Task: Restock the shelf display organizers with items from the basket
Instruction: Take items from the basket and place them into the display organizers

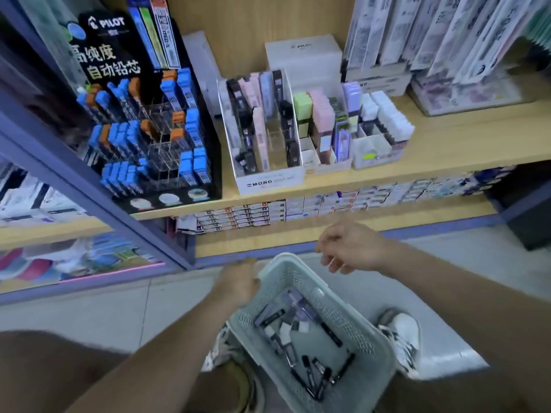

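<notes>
— Whereabouts of the stock?
— Down in the mint-green basket (372,338), loose on its floor. Slim lead cases (298,323), black and purple, hard glossy plastic, flat and oblong. Lying at mixed angles, with no common long axis.
— Nearer hand?
— Probably the right hand (348,248). Hovers just above the far rim, fingers loosely spread, holding nothing. Cases below it and back toward the body, so calls for a reach down and inward.
— And the left hand (238,281)?
— Sits against the basket's left rim, blurred. Cannot tell whether gripping or only touching. Seems to be steadying.
— Destination?
— Up and ahead on the pale wooden shelf (462,135). White cardboard MONO display box (268,183) with sloping lanes and clear dividers, middle lanes nearly bare. Left of it, the black Pilot rack (155,135): clear grid cells, blue- and orange-capped tubes, plenty of cells vacant.
— Basket itself?
— Perforated plastic walls, rounded corners. Light by the look of it, likely to shift if nudged.
</notes>
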